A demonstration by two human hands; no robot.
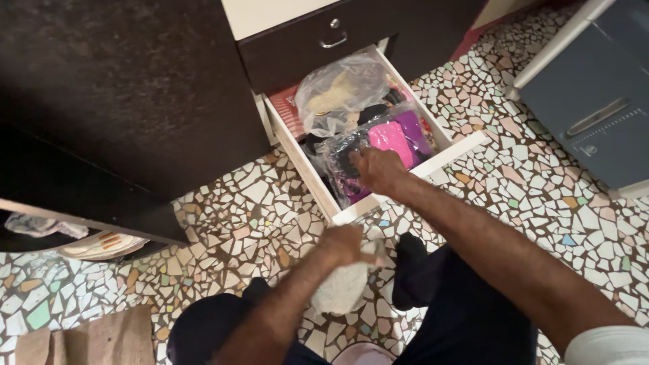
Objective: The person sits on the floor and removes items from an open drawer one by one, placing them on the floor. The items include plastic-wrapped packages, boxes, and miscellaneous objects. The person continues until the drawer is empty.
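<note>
My right hand (377,169) reaches into an open white drawer (451,150) and presses on a clear plastic bag of pink and purple cloth (399,135). Its fingers are curled on the bag's near end. Behind that lies another crumpled clear bag with yellowish contents (338,91). My left hand (345,245) is lower, over my lap, closed around a white crumpled cloth or bag (343,287) that hangs below it. My knees in dark trousers show at the bottom.
A dark cabinet door (128,88) stands open at the left. A closed dark drawer with a metal handle (334,42) sits above the open one. A grey-blue appliance (595,101) stands at the right. Plates (101,245) lie under a shelf at the left on the mosaic floor (527,189).
</note>
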